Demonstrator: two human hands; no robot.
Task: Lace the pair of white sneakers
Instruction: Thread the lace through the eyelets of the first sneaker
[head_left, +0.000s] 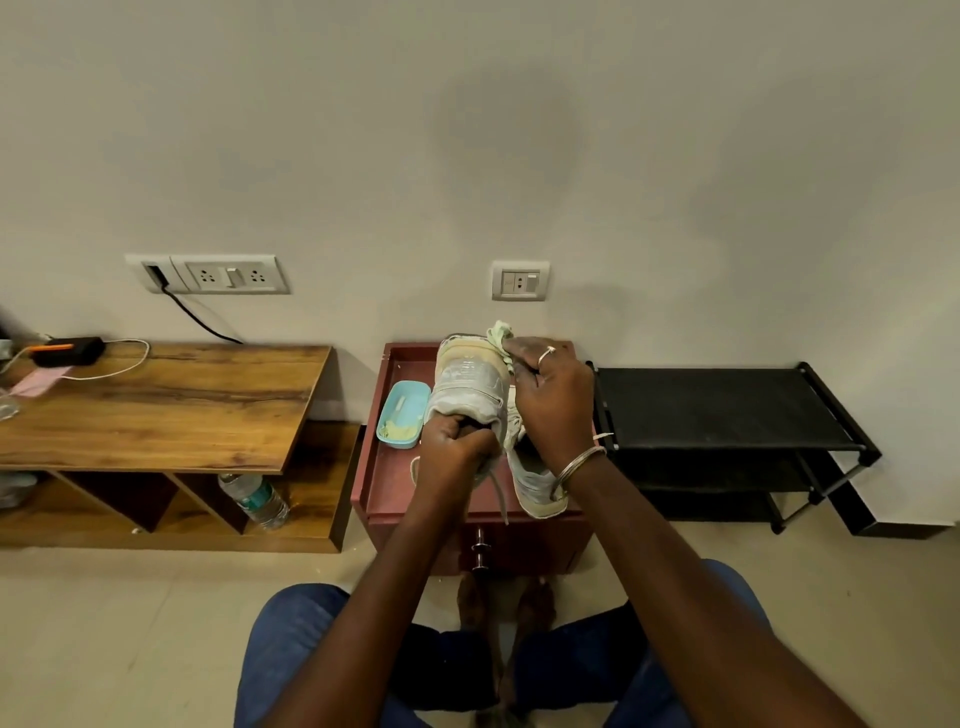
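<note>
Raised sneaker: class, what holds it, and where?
The left hand grips the sneaker at its near end; right hand pinches its lace at the far end.

The maroon tabletop (389, 491) had a raised rim. A light-blue case (402, 421) lay on it, and a white sneaker (535, 486) lay right of the case.
</note>
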